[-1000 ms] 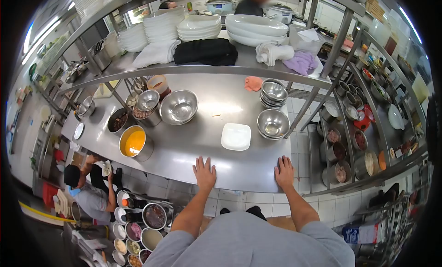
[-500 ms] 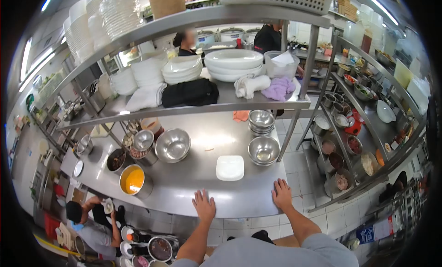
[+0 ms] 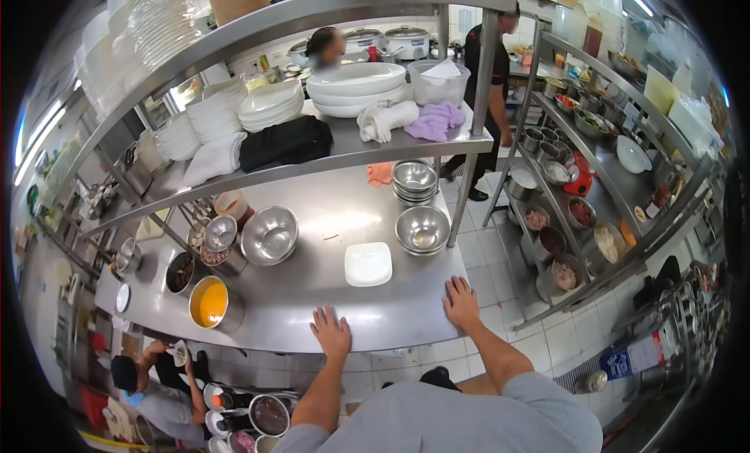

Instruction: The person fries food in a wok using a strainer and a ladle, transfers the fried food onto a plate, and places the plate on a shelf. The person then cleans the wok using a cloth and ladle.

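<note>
My left hand (image 3: pixel 332 333) lies flat on the front edge of the steel table (image 3: pixel 273 300), fingers spread, holding nothing. Near the table's right front corner, my right hand (image 3: pixel 462 302) rests palm down with its fingers apart, also holding nothing. Between and beyond my hands sits a white square dish (image 3: pixel 368 264). Metal bowls (image 3: pixel 422 229) stand stacked at the right side of the table. To the left are a large metal bowl (image 3: pixel 269 236) and a pot of yellow-orange liquid (image 3: pixel 211 303).
An overhead shelf (image 3: pixel 351 140) holds white dishes and folded cloths. At the right, a rack (image 3: pixel 598 187) carries pots and bowls. A seated person (image 3: pixel 164 402) in grey works at lower left. Two more people are behind the shelf, one standing (image 3: pixel 488 85) in black.
The view has shifted, so the table first sat lower and now lies further left. Both hands stay resting on the table. Behind the shelf, the person in black has moved right and stands in fuller view.
</note>
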The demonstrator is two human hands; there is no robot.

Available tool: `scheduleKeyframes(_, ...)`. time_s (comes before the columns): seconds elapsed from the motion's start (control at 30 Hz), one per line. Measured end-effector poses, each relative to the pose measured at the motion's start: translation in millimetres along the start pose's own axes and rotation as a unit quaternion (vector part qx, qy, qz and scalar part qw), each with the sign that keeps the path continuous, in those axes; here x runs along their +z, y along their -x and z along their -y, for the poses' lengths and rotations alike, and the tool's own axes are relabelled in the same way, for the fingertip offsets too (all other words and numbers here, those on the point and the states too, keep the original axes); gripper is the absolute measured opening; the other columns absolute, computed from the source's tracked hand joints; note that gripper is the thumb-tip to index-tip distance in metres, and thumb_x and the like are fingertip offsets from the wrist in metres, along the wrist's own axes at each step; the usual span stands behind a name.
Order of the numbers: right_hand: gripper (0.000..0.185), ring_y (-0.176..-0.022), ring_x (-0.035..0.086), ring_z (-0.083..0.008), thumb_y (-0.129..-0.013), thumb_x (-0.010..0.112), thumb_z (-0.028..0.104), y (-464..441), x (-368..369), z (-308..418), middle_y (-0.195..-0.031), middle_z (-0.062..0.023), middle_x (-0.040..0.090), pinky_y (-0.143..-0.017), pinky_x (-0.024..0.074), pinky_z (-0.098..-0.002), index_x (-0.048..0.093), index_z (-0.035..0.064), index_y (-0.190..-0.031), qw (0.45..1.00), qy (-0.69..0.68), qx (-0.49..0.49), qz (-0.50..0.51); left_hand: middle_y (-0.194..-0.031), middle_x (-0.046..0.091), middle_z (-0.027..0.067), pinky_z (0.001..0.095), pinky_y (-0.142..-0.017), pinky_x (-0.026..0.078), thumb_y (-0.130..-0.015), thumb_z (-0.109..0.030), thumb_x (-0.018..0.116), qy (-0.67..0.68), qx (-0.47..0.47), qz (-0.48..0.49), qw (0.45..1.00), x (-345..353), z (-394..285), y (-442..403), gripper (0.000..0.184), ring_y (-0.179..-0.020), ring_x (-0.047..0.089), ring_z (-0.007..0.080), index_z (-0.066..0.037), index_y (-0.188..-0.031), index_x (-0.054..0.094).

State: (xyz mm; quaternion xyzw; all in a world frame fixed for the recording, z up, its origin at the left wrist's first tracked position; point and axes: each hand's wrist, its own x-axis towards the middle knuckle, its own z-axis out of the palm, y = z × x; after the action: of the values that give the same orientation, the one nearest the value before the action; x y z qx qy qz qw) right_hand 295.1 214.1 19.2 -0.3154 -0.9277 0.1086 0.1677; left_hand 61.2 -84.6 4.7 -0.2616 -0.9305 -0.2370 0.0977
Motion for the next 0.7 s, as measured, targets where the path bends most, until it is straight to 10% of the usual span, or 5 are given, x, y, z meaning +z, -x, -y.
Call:
scheduleKeyframes(0.37, 0.051, -0.140, 0.035, -0.0303, -0.090, 0.059, 0.030, 2, -1, -5, -0.148, -0.0113, 0.041, -0.104, 0.0371, -0.0536, 0.050, 0.0099, -0.135, 1.000, -0.002, 0.010, 0.007, -0.150, 0.036, 0.0228, 0.0572, -0.117, 0.018, -0.088, -0.027, 0.060, 0.020, 0.032, 0.000, 0.999, -18, -21, 3, 0.063, -0.143, 0.027, 0.0388, -0.006, -0.145, 0.041)
scheduleKeyframes(0.47, 0.050, -0.140, 0.034, -0.0303, -0.091, 0.059, 0.030, 4, -4, -5, -0.148, -0.0116, 0.041, -0.104, 0.0376, -0.0534, 0.050, 0.0095, -0.135, 1.000, 0.000, 0.009, 0.008, -0.152, 0.037, 0.0135, 0.0558, -0.116, 0.020, -0.087, -0.033, 0.062, -0.016, 0.266, 0.151, 0.952, -12, -22, 9, 0.060, -0.144, 0.028, 0.0356, -0.012, -0.141, 0.047)
scheduleKeyframes(0.7, 0.049, -0.140, 0.034, -0.0299, -0.092, 0.057, 0.029, 5, -8, -4, -0.147, -0.0114, 0.041, -0.104, 0.0372, -0.0546, 0.049, 0.0090, -0.135, 1.000, -0.008, 0.004, 0.012, -0.147, 0.046, 0.0106, 0.0563, -0.114, 0.023, -0.085, -0.032, 0.064, 0.035, 0.246, 0.126, 0.960, -6, -21, 10, 0.054, -0.139, 0.035, 0.0364, -0.010, -0.134, 0.054)
